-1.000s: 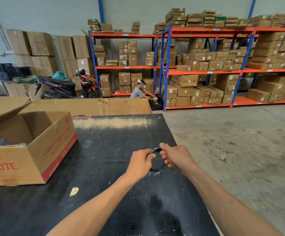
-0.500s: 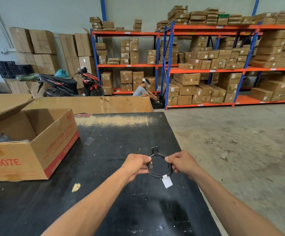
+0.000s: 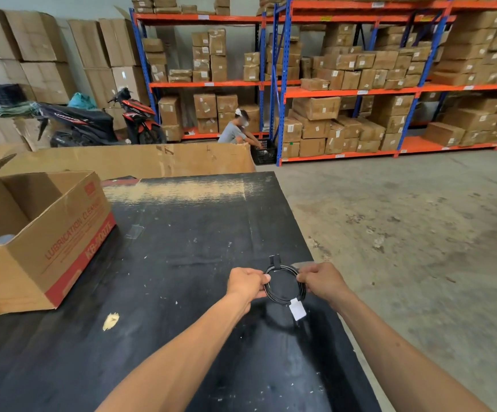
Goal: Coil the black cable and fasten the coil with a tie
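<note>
A black cable (image 3: 280,298) is wound into a small round coil and held just above the black table (image 3: 181,248). My left hand (image 3: 245,283) pinches the coil's left side and my right hand (image 3: 321,281) pinches its right side. A black tie tab (image 3: 274,259) sticks up from the top of the coil. A white tag (image 3: 297,309) hangs from its lower right. The coil faces me flat, its middle open.
An open cardboard box (image 3: 42,233) stands on the table's left. The table's right edge runs close beside my right arm, with concrete floor (image 3: 419,233) beyond. A person (image 3: 235,129) crouches by the orange and blue shelving (image 3: 360,90); a motorbike (image 3: 92,123) is parked at the back left.
My hands have spread apart from a bunched grip, so the coil now shows as an open ring with the tie tab up and the tag hanging.
</note>
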{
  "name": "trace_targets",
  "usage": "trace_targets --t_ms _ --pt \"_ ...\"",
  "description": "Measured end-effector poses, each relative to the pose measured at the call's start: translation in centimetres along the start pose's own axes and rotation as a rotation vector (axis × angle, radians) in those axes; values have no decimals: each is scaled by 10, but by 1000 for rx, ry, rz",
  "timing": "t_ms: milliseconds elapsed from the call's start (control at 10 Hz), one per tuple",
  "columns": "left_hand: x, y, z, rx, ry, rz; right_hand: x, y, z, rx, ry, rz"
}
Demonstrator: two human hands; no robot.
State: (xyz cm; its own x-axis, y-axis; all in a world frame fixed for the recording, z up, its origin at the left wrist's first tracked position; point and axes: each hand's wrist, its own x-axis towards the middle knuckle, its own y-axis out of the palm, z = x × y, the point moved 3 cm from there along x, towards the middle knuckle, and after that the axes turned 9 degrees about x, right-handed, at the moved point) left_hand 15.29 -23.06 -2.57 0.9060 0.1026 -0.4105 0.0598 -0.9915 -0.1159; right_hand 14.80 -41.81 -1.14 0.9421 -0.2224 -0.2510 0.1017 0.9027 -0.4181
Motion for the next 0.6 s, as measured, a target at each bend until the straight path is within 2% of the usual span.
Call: trace_targets --t_ms 200,300,400,500,600 --pt "26 10 22 89 -49 -39 18 10 -14 -75 -16 -33" --pt "35 12 26 242 -12 -100 24 16 -19 -172 -28 -11" --pt "41 15 26 436 78 -154 29 18 -25 -177 -24 -19" --pt "42 17 26 517 107 -143 24 15 -21 -138 9 -7" --pt "46 13 38 446 97 -145 12 10 -22 -115 0 -11"
